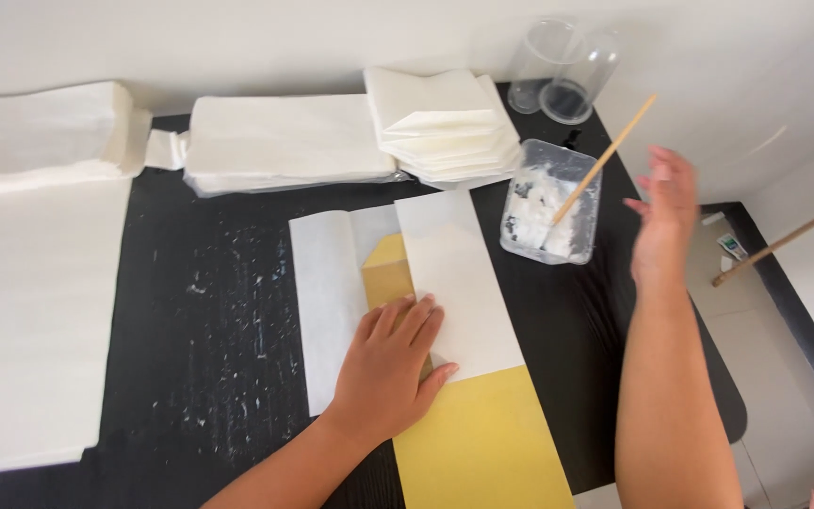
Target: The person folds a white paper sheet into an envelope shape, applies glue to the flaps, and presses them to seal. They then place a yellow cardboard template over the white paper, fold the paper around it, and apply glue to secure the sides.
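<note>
Looking down at a black tabletop (209, 311) speckled with white flecks. Left hand (390, 366) pressed flat, fingers spread a little, palm down on a long yellow paper strip (482, 443) right where a white paper sheet (454, 283) folds over it. Not gripping anything, just pinning the layers down. That yellow strip runs from about the middle of the table down to the near edge, with its upper end tucked under the white sheet (only a small yellow corner peeking out at the fold).

Right hand (663, 219) up in the air, off to the right, fingers loose and apart, holding nothing. Hovering just beside a clear plastic tub of white paste (550, 215), with a thin wooden stick (605, 160) leaning out of it. Not touching either one.

Further back: a stack of folded white paper pieces (445, 127), a flat pile of white sheets (280, 141) to its left, and two clear plastic cups (562, 71) lying against the wall. Big white paper sheet (30, 311) draped over the left end of the table. Another wooden stick (784, 240) off the table on the right.
</note>
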